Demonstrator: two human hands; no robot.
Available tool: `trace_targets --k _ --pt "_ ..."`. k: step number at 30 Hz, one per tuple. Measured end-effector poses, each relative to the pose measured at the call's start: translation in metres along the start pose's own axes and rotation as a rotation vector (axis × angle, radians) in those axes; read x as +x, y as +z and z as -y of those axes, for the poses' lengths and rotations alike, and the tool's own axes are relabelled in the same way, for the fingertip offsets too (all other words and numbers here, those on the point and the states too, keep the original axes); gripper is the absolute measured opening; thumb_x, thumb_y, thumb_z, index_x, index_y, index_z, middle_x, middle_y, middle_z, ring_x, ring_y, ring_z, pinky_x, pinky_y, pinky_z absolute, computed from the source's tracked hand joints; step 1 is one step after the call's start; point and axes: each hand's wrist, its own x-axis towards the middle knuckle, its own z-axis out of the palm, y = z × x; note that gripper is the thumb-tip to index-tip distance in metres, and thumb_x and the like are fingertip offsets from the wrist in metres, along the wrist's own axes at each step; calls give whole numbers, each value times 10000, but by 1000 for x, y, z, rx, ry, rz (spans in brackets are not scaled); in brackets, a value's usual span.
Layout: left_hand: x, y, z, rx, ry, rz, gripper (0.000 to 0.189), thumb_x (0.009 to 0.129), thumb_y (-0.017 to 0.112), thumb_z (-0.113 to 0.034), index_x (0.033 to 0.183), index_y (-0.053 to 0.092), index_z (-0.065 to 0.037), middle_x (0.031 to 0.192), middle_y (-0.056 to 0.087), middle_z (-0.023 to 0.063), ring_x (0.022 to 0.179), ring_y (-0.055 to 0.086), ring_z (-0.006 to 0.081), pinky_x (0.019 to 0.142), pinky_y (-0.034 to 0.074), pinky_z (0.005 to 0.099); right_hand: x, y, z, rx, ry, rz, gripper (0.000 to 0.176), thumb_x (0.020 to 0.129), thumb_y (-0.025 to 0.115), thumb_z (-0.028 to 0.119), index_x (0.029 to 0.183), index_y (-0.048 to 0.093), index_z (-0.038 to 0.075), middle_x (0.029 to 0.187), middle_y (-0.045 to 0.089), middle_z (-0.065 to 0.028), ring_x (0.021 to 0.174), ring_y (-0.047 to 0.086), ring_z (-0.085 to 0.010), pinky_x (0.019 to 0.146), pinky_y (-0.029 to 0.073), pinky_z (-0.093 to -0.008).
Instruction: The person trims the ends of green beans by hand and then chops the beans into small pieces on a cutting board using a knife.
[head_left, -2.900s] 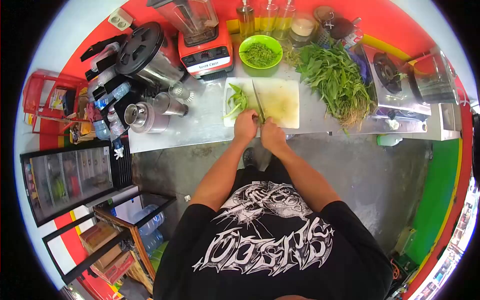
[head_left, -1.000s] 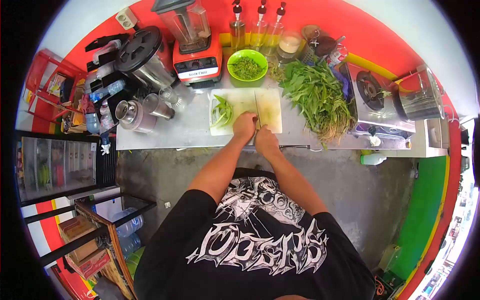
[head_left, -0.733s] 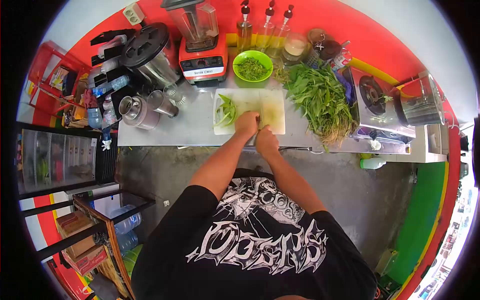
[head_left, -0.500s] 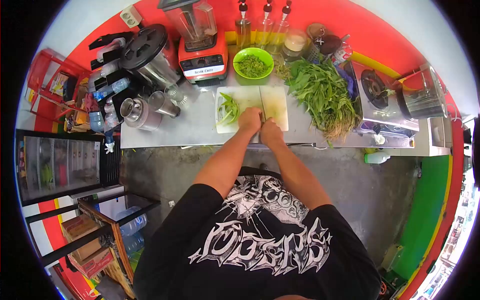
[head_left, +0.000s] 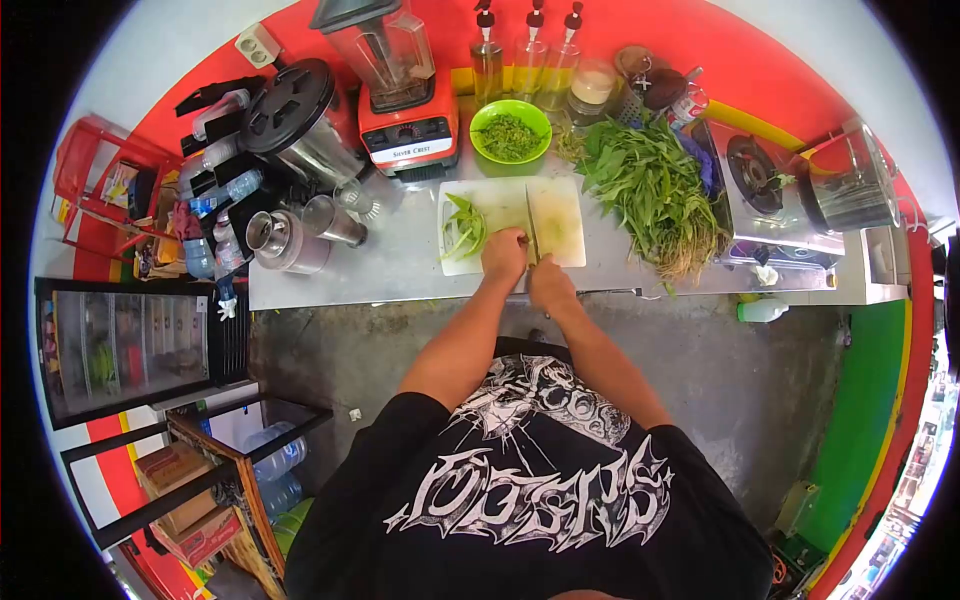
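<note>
A white cutting board (head_left: 560, 207) lies at the counter's front edge. My right hand (head_left: 551, 286) is closed around the handle of a knife (head_left: 531, 215), whose blade points away from me across the board. Just left of the blade, my left hand (head_left: 505, 257) rests on the board with curled fingers; whatever they pinch is hidden. Cut green leaves and stems (head_left: 463, 228) lie on the board's left part. Behind the board stands a bright green bowl (head_left: 545, 140) holding chopped greens (head_left: 508, 136).
To the right lies a large bunch of leafy greens (head_left: 650, 195), beside a gas stove (head_left: 755, 180) bearing a pot (head_left: 850, 190). A red blender (head_left: 408, 135), metal cups (head_left: 335, 222) and pump bottles (head_left: 488, 65) stand behind and left on the metal counter (head_left: 375, 270).
My right hand has drawn back toward me slightly with the knife. My left hand stays beside the blade. The whole view has shifted a little.
</note>
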Motion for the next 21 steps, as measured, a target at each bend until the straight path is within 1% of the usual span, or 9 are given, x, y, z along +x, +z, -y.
trace_targets --k 3,5,8,9,12,13,15,18,21 --pt "1 -2 -3 7 -21 6 112 854 650 -129 889 756 -118 899 728 168 865 700 383 759 565 474 -10 -6 6 -47 74 23 385 1006 508 281 1182 483 -61 1096 661 -338 1071 651 -480 934 512 -537" --pt "1 -4 -2 70 89 20 127 841 653 -112 898 764 -132 898 727 166 865 698 378 768 562 475 3 -8 0 -76 -35 -21 370 1000 522 279 1163 485 -51 1084 662 -340 1062 652 -486 924 517 -537" --pt "1 -10 -4 203 182 20 140 820 661 -94 896 769 -141 886 725 165 858 695 373 776 557 473 11 -15 2 -70 -9 35 361 997 531 277 1163 489 -41 1105 663 -330 1055 655 -486 915 521 -537" --pt "5 -10 -2 236 206 38 133 828 663 -135 908 769 -131 915 727 161 855 696 372 773 563 466 4 -17 6 -61 6 36 358 993 536 266 1157 489 -49 1103 663 -330 1048 657 -488 915 522 -539" --pt "7 -11 4 226 302 15 117 816 668 -127 884 763 -130 901 725 160 837 693 374 767 558 474 -3 3 2 -73 6 -36 357 993 536 271 1148 498 -48 1116 662 -325 1051 658 -485 912 523 -540" --pt "9 -11 4 221 304 14 117 816 668 -127 884 763 -130 901 725 160 837 693 374 767 558 474 0 -1 5 -77 7 -39 357 993 536 271 1148 498 -48 1116 662 -325 1051 658 -485 912 523 -540" --pt "7 -10 5 210 280 23 110 804 673 -115 873 758 -122 910 724 160 831 689 373 760 555 476 6 -10 10 -57 54 37 333 979 488 173 1209 465 -66 1151 665 -309 1079 670 -446 928 542 -493" --pt "7 -9 8 216 335 14 109 798 677 -107 871 758 -117 919 722 158 854 687 370 760 554 468 10 -20 14 -131 -17 26 335 977 489 172 1212 463 -66 1174 654 -317 1082 667 -453 938 536 -499" --pt "3 -11 6 204 288 10 125 804 668 -102 888 759 -120 919 719 155 879 682 372 770 553 468 3 -18 15 -85 19 63 337 981 485 185 1205 473 -66 1176 655 -318 1078 665 -458 947 526 -513"
